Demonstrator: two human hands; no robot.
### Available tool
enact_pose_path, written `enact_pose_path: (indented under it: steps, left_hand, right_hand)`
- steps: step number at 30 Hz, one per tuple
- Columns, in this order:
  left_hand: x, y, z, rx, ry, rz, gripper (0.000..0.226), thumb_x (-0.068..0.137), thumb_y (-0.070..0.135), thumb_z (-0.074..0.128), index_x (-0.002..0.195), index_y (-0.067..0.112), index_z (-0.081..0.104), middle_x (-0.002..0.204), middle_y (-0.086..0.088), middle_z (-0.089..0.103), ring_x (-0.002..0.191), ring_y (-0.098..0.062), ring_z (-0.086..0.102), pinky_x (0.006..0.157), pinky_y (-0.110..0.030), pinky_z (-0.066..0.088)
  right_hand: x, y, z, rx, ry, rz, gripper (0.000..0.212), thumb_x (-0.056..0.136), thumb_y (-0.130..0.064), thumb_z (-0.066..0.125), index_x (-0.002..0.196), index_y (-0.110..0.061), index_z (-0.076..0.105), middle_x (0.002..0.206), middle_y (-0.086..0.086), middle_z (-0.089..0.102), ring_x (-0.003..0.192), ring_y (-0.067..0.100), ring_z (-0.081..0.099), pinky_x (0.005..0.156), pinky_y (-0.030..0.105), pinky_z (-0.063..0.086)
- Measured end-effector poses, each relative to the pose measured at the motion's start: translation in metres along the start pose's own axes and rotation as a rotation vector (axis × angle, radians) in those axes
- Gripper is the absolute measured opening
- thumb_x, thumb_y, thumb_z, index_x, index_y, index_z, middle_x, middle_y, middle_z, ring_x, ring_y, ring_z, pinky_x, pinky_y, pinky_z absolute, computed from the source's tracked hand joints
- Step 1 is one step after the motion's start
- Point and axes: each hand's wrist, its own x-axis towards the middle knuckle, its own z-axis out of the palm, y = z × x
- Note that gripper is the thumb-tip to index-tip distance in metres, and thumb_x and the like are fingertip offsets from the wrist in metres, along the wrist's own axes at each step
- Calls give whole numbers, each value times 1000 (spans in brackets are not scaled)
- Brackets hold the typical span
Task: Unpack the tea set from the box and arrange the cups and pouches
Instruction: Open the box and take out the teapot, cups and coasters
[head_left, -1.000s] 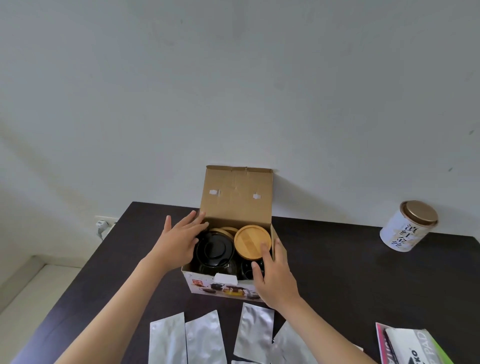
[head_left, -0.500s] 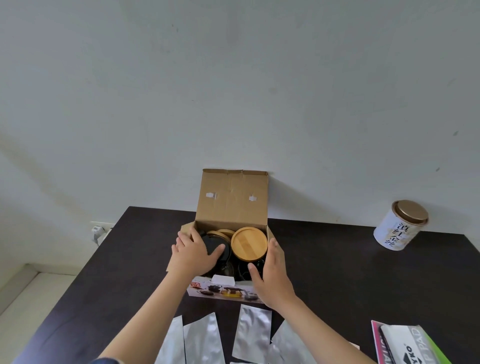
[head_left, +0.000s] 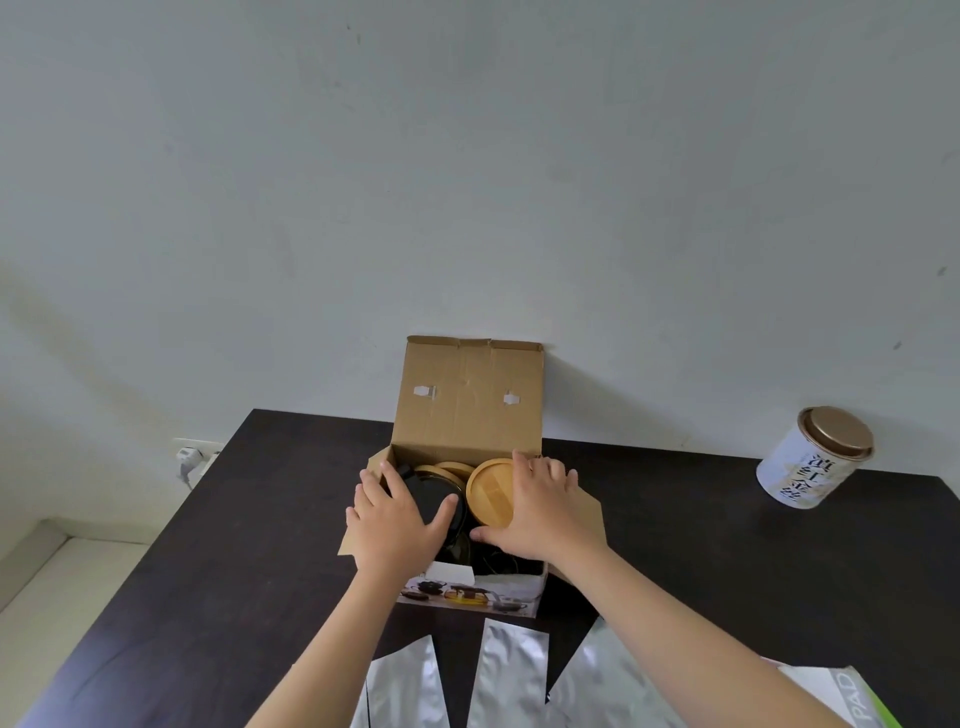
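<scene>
Open brown cardboard box (head_left: 467, 410) on dark bench (head_left: 727, 545): left hand (head_left: 397, 519) spread over black round pot (head_left: 436, 501), right hand (head_left: 540, 512) seemingly gripping round bamboo lid (head_left: 488, 496), both directly beneath

The open cardboard box (head_left: 467, 415) is crowded with round wooden lids (head_left: 491, 496) and dark glassware (head_left: 436, 499). The dark surface (head_left: 234, 545) lies bare left; silver foil pouches (head_left: 511, 675) block the near edge.

Both hands (head_left: 395, 519) in open box (head_left: 467, 415), maybe gripping.
</scene>
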Motion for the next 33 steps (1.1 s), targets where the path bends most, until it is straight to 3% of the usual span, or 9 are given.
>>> enact_pose_path:
  steps: [10, 15, 18, 20, 26, 33]
  left_hand:
    - [2, -1, 1, 3, 18, 5, 106, 79, 81, 24, 150, 4, 3, 154, -23, 18, 140, -38, 25, 111, -47, 27]
    - [1, -1, 0, -10, 20, 7, 106, 79, 80, 26, 150, 4, 4, 153, -25, 19, 139, -38, 26, 111, -47, 28]
    - [0, -2, 0, -1, 21, 6, 106, 79, 80, 25, 150, 4, 4, 153, -25, 19, 139, -38, 26, 111, -47, 28]
    - [0, -2, 1, -1, 19, 8, 105, 80, 79, 25, 150, 4, 3, 153, -24, 18, 139, -38, 25, 111, -47, 27]
    - [1, -2, 0, 0, 19, 3, 105, 78, 79, 26, 150, 4, 7, 152, -25, 21, 138, -40, 28, 109, -48, 31]
    - [3, -1, 3, 13, 28, -6, 105, 77, 77, 34, 149, 3, 14, 148, -27, 29, 131, -43, 36, 100, -50, 40]
  right_hand:
    - [14, -2, -4, -26, 3, 40, 109, 65, -68, 67, 147, -15, 17, 147, 12, 34, 136, 36, 25, 115, 57, 14]
    - [9, 8, -9, 123, 198, -34, 101, 57, -71, 69, 137, -24, 29, 136, 1, 37, 126, 24, 29, 111, 47, 25]
    - [5, 25, -22, 340, 289, -19, 102, 59, -61, 77, 139, -22, 27, 135, 0, 33, 124, 19, 31, 102, 37, 37]
    - [4, 49, -29, 438, 309, 74, 100, 62, -53, 80, 140, -21, 26, 136, 0, 32, 127, 18, 29, 96, 32, 39]
    - [5, 141, -5, 451, 260, 539, 99, 61, -42, 84, 139, -15, 31, 133, 13, 37, 125, 32, 33, 88, 42, 45]
    - [23, 184, 30, 433, 233, 694, 105, 61, -41, 87, 143, -14, 27, 139, 14, 34, 131, 33, 30, 90, 48, 46]
